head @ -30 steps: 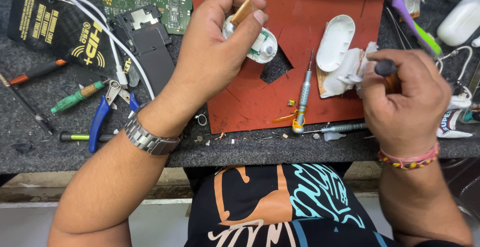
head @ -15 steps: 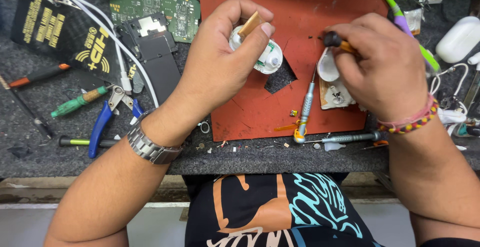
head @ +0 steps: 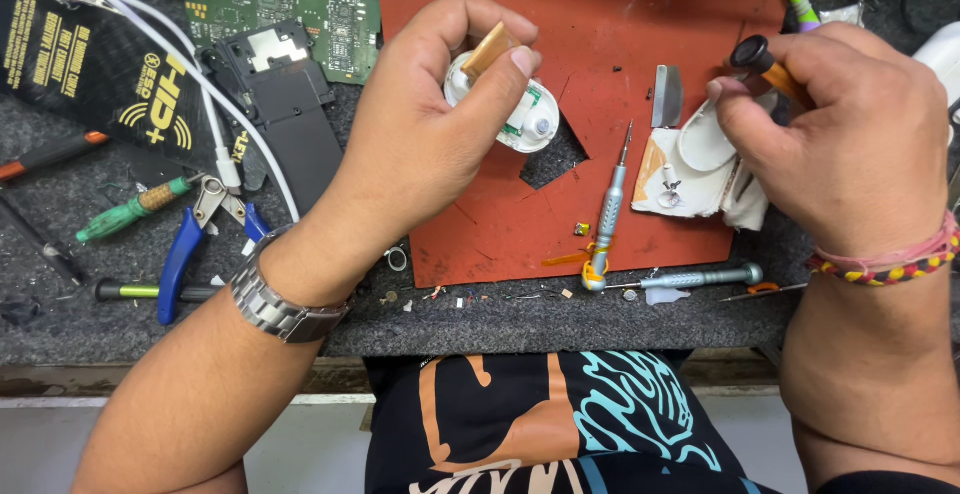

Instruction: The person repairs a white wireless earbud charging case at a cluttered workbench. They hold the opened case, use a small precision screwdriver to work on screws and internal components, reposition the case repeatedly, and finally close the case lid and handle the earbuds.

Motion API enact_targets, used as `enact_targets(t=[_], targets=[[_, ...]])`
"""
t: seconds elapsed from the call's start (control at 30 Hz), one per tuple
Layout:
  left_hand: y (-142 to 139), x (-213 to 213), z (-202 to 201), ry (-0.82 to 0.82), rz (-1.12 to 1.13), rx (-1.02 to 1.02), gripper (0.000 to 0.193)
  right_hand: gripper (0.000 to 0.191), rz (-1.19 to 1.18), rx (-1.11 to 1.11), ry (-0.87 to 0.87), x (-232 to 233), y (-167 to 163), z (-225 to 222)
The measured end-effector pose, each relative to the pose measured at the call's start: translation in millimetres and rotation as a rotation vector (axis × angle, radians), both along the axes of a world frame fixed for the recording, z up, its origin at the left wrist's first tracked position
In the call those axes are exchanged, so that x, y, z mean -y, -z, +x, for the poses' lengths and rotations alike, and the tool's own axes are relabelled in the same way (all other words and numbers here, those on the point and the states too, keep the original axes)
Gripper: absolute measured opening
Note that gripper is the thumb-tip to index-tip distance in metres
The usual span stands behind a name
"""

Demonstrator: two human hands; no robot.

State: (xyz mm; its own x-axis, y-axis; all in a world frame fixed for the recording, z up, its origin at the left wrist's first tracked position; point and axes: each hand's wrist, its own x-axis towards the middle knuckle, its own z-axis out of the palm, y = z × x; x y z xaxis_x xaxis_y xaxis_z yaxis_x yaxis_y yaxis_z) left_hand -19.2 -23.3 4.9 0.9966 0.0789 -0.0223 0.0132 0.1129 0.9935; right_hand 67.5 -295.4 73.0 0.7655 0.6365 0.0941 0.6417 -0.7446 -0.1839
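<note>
Both hands grip small parts over a red work mat (head: 640,44).

Head view: left hand (head: 440,124) is closed round a white oval device (head: 515,114), above the mat's cut-out notch; right hand (head: 850,144) pinches a black-capped screwdriver (head: 762,62) at the mat's right edge, over a white shell half (head: 705,144). Bare mat lies between them. Since half a second ago, the right hand has drawn slightly rightward, uncovering the shell.

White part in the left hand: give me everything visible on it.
The small white part looks like rounded, glossy plastic, with a grey round button-like piece and a green sliver at its lower end. A tan strip lies across its top. The left hand holds it above the red mat, thumb pressing the strip; fingers hide much of it.
</note>
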Motion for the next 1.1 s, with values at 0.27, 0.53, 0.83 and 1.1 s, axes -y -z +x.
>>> enact_targets(t=[0.27, 0.53, 0.83, 1.1], targets=[[-3.6, -4.3, -3.1, 0.019, -0.002, -0.021, 0.013, 0.014, 0.099, -0.147, 0.087, -3.3, -14.8, -4.0], [-5.7, -6.4, -3.5, 0.024, 0.006, -0.021, 0.013, 0.014, 0.059, -0.16, -0.118, -30.2, -19.9, -17.8], [-4.8, -5.6, -3.1, 0.022, 0.004, -0.014, 0.013, 0.027, 0.031, -0.152, -0.12, -39.4, -8.4, -30.7], [-3.3, -6.1, -4.3, 0.04, -0.03, -0.003, 0.013, 0.027, 0.059, -0.137, -0.117, -44.6, -10.0, -29.1]])
